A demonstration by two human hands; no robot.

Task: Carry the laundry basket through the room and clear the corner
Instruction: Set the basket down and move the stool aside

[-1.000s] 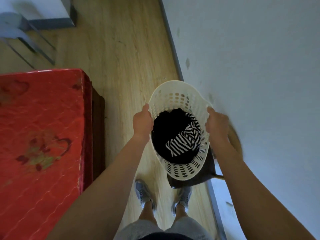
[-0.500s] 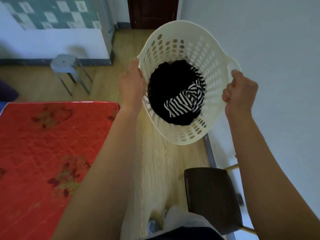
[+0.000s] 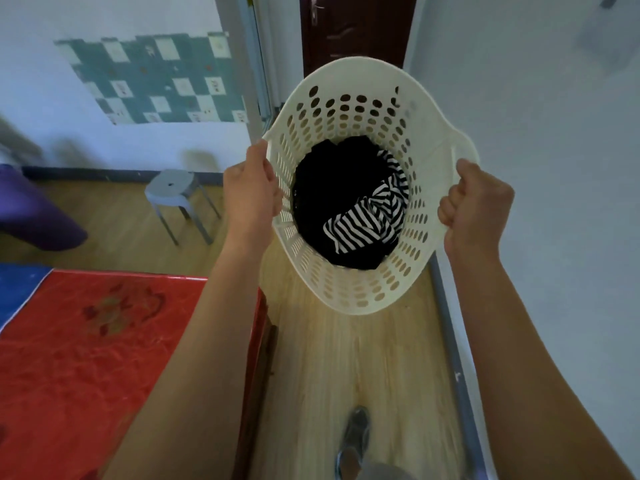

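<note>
A white perforated laundry basket [image 3: 349, 296] is held up in front of me, clear of the floor, its mouth tipped toward me. Inside lie black clothes [image 3: 329, 188] and a black-and-white striped garment [image 3: 367, 223]. My left hand [image 3: 251, 188] grips the basket's left rim. My right hand [image 3: 476, 206] is closed in a fist around the right handle.
A red mattress [image 3: 86, 358] fills the lower left, its edge beside a narrow strip of wooden floor [image 3: 363, 358] along the white wall [image 3: 536, 168] on the right. A grey stool [image 3: 176, 188] stands ahead on the left. A dark door [image 3: 353, 29] is straight ahead.
The basket has been lifted from near the floor to chest height. My view has tilted up and moved forward; the dark chair by the wall has dropped out of view and the door is closer.
</note>
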